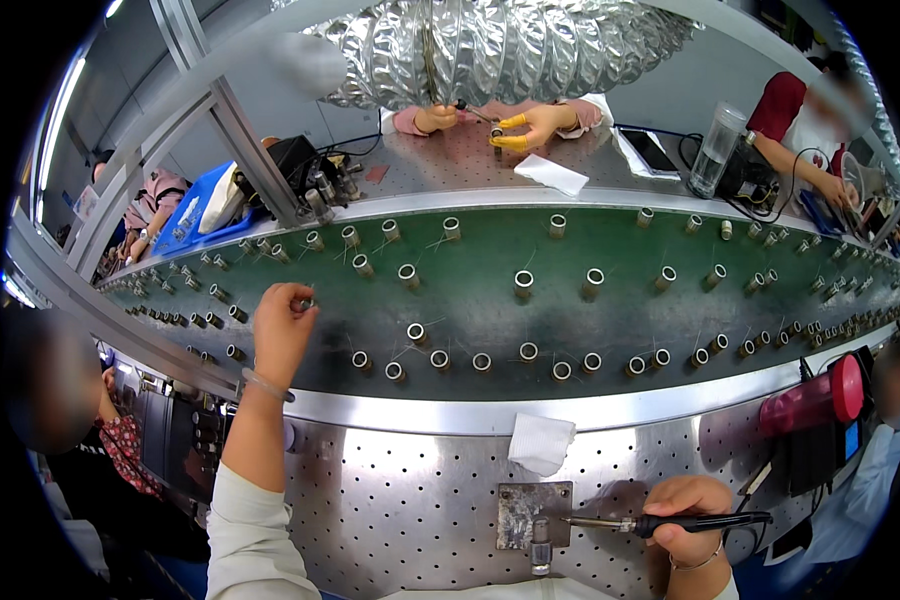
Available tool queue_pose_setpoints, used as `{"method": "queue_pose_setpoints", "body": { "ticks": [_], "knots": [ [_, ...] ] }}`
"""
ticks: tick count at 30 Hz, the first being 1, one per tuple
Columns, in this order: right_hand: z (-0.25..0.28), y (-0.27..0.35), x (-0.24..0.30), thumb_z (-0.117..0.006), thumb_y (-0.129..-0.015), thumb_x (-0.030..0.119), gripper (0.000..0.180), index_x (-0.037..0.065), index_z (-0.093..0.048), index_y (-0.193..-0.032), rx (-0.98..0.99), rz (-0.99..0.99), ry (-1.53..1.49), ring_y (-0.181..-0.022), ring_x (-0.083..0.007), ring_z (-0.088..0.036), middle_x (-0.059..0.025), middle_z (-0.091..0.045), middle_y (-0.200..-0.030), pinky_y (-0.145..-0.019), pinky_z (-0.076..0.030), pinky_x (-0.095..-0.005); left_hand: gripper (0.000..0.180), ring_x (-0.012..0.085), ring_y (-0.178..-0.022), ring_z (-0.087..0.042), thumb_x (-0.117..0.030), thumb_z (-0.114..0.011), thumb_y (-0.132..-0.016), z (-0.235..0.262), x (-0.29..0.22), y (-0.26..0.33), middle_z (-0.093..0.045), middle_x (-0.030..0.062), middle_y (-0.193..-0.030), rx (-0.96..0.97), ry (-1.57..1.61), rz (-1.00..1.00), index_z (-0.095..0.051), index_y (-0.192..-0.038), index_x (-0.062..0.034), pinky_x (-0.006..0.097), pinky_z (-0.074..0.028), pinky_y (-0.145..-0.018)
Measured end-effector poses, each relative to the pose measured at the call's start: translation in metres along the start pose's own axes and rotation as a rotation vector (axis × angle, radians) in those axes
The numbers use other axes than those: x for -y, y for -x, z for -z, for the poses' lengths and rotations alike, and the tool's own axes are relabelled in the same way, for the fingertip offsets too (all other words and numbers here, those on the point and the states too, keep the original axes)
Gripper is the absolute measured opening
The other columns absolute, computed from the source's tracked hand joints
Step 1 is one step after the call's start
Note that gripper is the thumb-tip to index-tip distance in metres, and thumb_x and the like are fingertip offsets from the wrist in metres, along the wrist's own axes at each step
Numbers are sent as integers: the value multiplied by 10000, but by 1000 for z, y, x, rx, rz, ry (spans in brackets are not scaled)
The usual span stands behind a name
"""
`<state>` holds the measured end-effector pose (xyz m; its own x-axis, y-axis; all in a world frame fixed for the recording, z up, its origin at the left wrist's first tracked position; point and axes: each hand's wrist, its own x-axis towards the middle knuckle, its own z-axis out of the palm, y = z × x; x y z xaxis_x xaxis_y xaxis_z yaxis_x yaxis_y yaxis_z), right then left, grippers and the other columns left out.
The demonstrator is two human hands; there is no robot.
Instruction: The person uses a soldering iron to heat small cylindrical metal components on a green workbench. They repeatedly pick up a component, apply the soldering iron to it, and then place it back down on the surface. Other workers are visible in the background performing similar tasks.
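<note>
My right hand [688, 508] grips a soldering iron [735, 520] by its black handle, the metal tip pointing left. That tip is over a small square metal plate [515, 500] with a worn, stained face. A short silvery metal cylinder [541, 556] lies at the plate's front edge, close to the tip. My left hand [284, 322] reaches out over the left part of the green conveyor belt [480, 315]. Its fingers are pinched together; a small bit of something shows at the fingertips, too little to name.
Several metal cylinders with thin wires stand on the belt. A folded white cloth [542, 444] lies on the perforated metal bench [400, 500]. A pink bottle [815, 396] stands at right. Across the belt, a person in yellow finger covers [515, 133] works beneath a silver foil duct [510, 50].
</note>
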<state>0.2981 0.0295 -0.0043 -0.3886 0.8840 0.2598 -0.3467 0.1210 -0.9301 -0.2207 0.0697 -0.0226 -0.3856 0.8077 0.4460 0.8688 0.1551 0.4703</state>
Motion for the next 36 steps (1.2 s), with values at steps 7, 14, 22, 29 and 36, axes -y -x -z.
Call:
{"method": "queue_pose_setpoints", "body": {
  "ticks": [7, 14, 22, 29, 36],
  "knots": [
    [-1, 1, -1, -756, -693, -3, 185, -81, -659, -830, -66, -38, -40, -599, -215, -632, -160, -666, -732, -552, -489, -283, 281, 298, -829, -577, -131, -789, -664, -13, -78, 5, -624, 99, -878, -48, -35, -332, -688, -914, -50, 400, -457, -773],
    [-3, 0, 0, -745, -700, -15, 191, -84, -659, -857, -39, -17, -61, -596, -210, -631, -162, -666, -732, -549, -487, -278, 168, 284, -774, -596, -167, -752, -716, -45, -111, 18, -647, 91, -793, 289, 49, -193, -708, -817, -41, 384, -464, -732],
    [-1, 1, 4, -759, -698, -2, 200, -75, -661, -855, -70, -10, -60, -633, -216, -636, -154, -673, -760, -578, -488, -288, 287, 129, -916, -596, 12, -667, -830, -4, -192, 71, -653, 81, -1020, 1061, 1066, -55, -678, -1115, -27, 260, -490, -809],
    [-1, 5, 6, -769, -697, 18, 206, -66, -670, -858, -27, -23, -54, -616, -230, -631, -161, -675, -763, -580, -491, -300, 303, 186, -1045, -569, 87, -611, -852, -15, -200, 118, -579, 151, -1168, 1510, 1507, 238, -646, -1150, 40, 290, -460, -878],
    [-5, 0, 9, -779, -672, 8, 236, -65, -677, -872, 99, 19, 31, -591, -236, -616, -166, -664, -748, -563, -479, -301, 289, 178, -1031, -576, 93, -623, -845, -17, -200, 132, -555, 128, -1161, 1367, 1585, 278, -657, -1126, 30, 288, -478, -879]
  ]
}}
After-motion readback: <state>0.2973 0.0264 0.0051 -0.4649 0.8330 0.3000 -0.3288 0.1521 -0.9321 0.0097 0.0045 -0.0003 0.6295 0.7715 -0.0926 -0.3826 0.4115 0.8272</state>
